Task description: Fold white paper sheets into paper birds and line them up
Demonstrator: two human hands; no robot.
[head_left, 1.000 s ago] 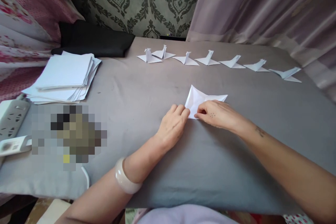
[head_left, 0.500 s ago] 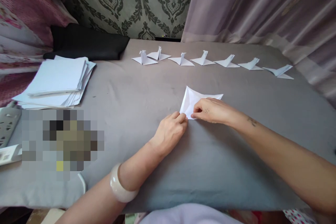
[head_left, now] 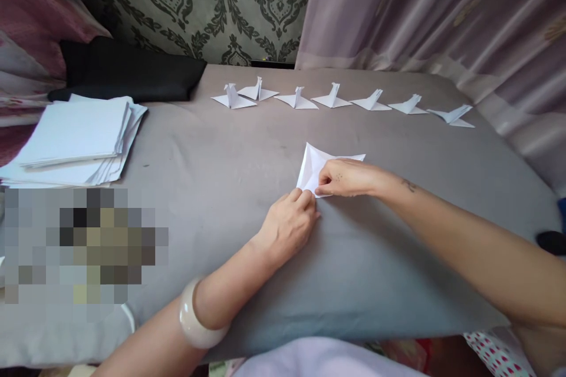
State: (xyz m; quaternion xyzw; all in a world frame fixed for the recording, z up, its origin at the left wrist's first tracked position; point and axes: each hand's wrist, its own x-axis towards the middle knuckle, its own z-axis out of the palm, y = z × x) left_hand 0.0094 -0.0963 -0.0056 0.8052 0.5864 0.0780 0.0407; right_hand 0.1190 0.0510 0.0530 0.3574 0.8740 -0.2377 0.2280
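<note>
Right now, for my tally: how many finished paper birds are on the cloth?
7, in a far row on the grey cloth: bird 1, bird 2, bird 3, bird 4, bird 5, bird 6, bird 7. None seems hidden; the nearer part-folded sheet isn't counted.

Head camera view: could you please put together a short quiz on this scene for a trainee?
1. True or false: the left hand and the right hand both touch the partly folded sheet.
2. How many folded paper figures stand in the row at the far side of the grey cloth?
3. The paper stack lies: A) to the person's left; B) to the person's right; C) under the hands.
Key: 1 true; 2 seven; 3 A.
</note>
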